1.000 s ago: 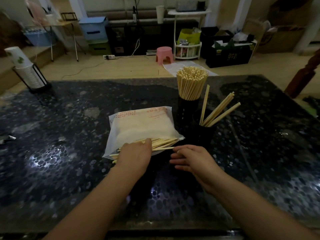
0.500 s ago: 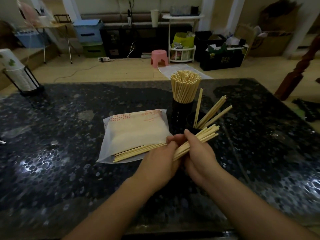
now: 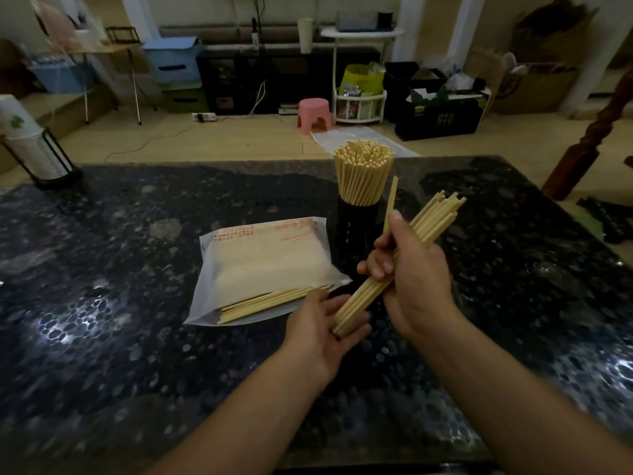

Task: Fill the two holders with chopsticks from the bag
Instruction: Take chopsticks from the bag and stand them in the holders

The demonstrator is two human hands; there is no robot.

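Note:
A white plastic bag [image 3: 263,258] lies flat on the dark stone table [image 3: 137,337], with several chopsticks [image 3: 267,301] sticking out of its near edge. My right hand [image 3: 416,279] grips a bundle of chopsticks [image 3: 435,219] slanted up to the right. My left hand [image 3: 322,329], fingers spread, cups the bundle's lower ends. Behind the bag stands a black holder [image 3: 358,221] packed full of chopsticks [image 3: 363,173]. A second black holder [image 3: 373,236] stands to its right, mostly hidden by my right hand, with one chopstick [image 3: 391,200] showing upright.
A black rack with stacked paper cups [image 3: 30,145] stands at the table's far left corner. Beyond the table are a pink stool [image 3: 314,115], a white shelf cart [image 3: 359,101], boxes and crates on the floor. A wooden post [image 3: 589,142] rises at the right.
The bundle came out of the bag and rose to the right. My right hand now grips it alone near the second holder; my left hand slid down to its lower ends.

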